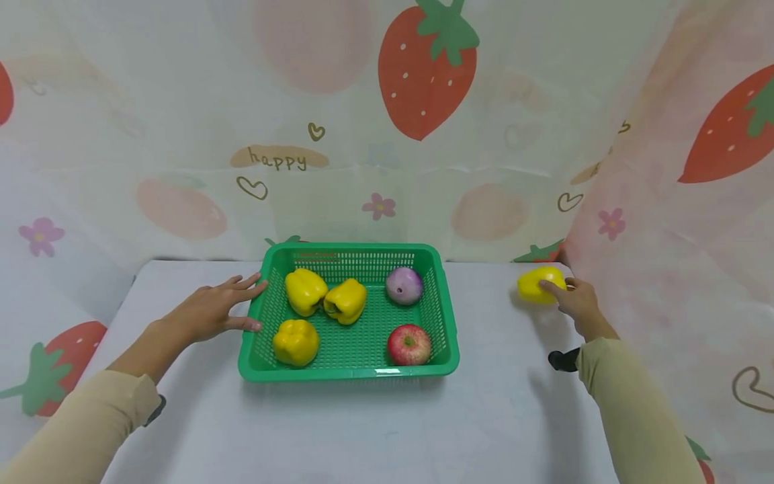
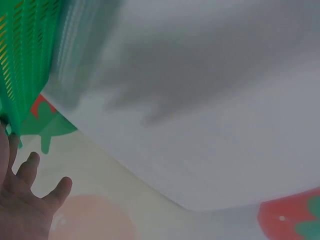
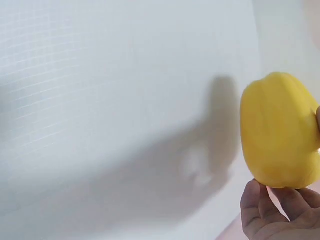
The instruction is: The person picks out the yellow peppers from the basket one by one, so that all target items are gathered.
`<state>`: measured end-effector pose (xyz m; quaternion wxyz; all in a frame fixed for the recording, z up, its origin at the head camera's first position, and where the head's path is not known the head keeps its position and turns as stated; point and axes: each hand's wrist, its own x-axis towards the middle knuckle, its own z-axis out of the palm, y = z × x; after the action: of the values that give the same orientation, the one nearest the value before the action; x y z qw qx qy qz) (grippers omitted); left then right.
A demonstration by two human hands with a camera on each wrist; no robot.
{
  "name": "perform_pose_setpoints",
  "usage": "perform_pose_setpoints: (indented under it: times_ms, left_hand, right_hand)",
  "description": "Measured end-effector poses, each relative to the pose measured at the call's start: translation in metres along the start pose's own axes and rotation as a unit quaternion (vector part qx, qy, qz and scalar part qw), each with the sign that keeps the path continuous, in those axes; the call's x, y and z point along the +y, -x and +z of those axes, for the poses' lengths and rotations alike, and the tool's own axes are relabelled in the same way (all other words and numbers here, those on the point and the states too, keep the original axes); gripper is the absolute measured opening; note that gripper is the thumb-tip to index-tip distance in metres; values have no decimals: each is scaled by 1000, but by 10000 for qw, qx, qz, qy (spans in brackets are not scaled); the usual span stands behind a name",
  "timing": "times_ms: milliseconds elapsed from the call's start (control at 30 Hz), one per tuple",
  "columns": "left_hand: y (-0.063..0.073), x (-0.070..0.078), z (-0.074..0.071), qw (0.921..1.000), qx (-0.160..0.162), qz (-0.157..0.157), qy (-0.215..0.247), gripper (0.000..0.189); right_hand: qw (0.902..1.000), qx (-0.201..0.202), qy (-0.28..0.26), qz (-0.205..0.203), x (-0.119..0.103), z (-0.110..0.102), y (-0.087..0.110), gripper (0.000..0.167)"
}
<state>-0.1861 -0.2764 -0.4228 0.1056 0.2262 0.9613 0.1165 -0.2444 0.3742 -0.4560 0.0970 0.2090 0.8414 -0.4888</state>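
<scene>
My right hand grips a yellow bell pepper at the right side of the table; in the right wrist view the pepper sits between thumb and fingers, its shadow on the cloth. Spread out, my left hand touches the left rim of a green plastic basket. Inside the basket, a yellow bell pepper and another yellow pepper lie close together, with a third yellow pepper nearer the front. On its right side are a purple round vegetable and a red apple.
The table wears a white cloth. Behind it hangs a curtain printed with strawberries, flowers and hearts, and a similar printed sheet rises along the right edge beside my right arm.
</scene>
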Motion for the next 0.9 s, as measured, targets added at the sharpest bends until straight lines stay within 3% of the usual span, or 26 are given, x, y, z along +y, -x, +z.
perform_pose_setpoints:
  times_ms: [267,500,900]
  left_hand:
    - [-1,-1,-1,10000,14,-13,-32,84]
    - [-1,-1,-1,10000,14,-22,-27,83]
    - [0,4,0,10000,9,-44,-6,82]
  right_hand:
    - [9979,413,-248,430,28,-1,-5,100]
    - [9958,407,-343,745,36,-4,-4,101]
    - [9979,140,566,277,27,-14,-2,105]
